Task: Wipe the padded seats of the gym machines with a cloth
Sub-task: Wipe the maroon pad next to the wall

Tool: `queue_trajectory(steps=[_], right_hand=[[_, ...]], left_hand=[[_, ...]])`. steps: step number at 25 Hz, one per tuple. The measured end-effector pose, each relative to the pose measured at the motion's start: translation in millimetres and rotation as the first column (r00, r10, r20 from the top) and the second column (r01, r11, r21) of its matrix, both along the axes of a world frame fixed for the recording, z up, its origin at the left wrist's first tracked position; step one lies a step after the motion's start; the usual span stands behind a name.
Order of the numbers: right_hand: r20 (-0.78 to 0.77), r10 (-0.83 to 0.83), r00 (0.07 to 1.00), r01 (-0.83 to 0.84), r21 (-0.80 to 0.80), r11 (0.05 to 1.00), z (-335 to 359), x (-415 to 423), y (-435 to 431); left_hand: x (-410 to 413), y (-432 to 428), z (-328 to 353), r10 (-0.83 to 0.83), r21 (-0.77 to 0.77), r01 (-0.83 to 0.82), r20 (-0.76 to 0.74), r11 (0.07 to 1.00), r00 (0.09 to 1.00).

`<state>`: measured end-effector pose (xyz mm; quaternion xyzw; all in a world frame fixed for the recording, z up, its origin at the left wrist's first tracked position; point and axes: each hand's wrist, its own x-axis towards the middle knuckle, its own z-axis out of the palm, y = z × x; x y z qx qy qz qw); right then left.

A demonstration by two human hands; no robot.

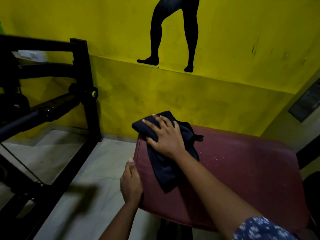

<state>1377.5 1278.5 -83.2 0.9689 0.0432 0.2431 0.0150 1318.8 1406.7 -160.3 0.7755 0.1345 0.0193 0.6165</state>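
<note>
A maroon padded seat (242, 170) fills the lower right of the head view. A dark navy cloth (162, 168) lies crumpled over its far left corner and trails toward me. My right hand (164, 135) presses flat on the cloth with fingers spread and straight, fingertips reaching past the seat's corner. My left hand (130, 182) holds the seat's left side edge, thumb up against the padding; its fingers are hidden under the edge. White specks dot the seat surface right of the cloth.
A black steel machine frame (86, 87) with a bar and a yellow-tipped knob stands at left. A yellow wall (225, 94) with a black leg silhouette runs close behind the seat. Pale floor (97, 170) lies between frame and seat.
</note>
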Motion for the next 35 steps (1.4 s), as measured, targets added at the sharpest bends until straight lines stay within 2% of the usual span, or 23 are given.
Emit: queue_trajectory(steps=[3,5,8,11,14,16,18,21,23,24,26,30,33,35], right_hand=[[0.014,0.063,0.998,-0.062,-0.103,0.993,-22,-12,25],[-0.005,0.073,0.997,-0.073,-0.058,0.996,-10,-4,20],[-0.045,-0.147,0.988,0.150,0.068,0.986,9,-6,-10],[0.040,-0.375,0.926,0.359,0.211,0.909,-5,-38,-31],[0.080,-0.528,0.845,0.477,0.332,0.814,-43,-67,14],[0.056,-0.488,0.871,0.449,0.312,0.837,-64,-88,52],[0.059,-0.384,0.922,0.368,0.182,0.912,-81,-117,59],[0.078,-0.316,0.945,0.303,0.150,0.941,-88,-149,9],[0.073,-0.343,0.937,0.329,0.155,0.932,-82,-158,-29],[0.061,-0.363,0.930,0.352,0.143,0.925,-74,-156,-48],[0.038,-0.425,0.904,0.416,0.143,0.898,-52,-140,-86],[0.046,-0.486,0.873,0.469,0.200,0.860,-32,-112,-88],[0.067,-0.300,0.952,0.292,0.104,0.951,-45,-95,-35],[0.034,-0.174,0.984,0.172,0.062,0.983,-30,-71,-36]], left_hand=[[2,4,4,-0.017,0.022,0.017,0.018,1.000,1.000],[2,3,6,-0.028,0.050,0.028,-0.003,0.998,1.000],[-1,2,8,-0.049,0.069,0.049,-0.002,0.996,0.999],[3,8,7,-0.158,0.066,0.158,-0.016,0.985,0.987],[-4,18,6,-0.316,0.019,0.315,0.088,0.949,0.945],[-19,21,2,-0.334,0.151,0.309,0.185,0.939,0.924],[-40,21,-1,-0.382,0.404,0.243,0.311,0.882,0.870],[-43,-2,-5,-0.576,0.663,0.175,0.451,0.727,0.682],[-29,-15,-11,-0.684,0.805,0.094,0.429,0.585,0.590],[-22,-18,-13,-0.716,0.854,0.057,0.396,0.518,0.575],[-14,-22,-14,-0.737,0.894,0.013,0.361,0.448,0.572],[-21,-23,-15,-0.727,0.885,-0.037,0.405,0.464,0.555],[-18,-22,-18,-0.723,0.890,-0.056,0.402,0.452,0.561],[-17,-21,-17,-0.728,0.899,-0.064,0.391,0.433,0.563]])
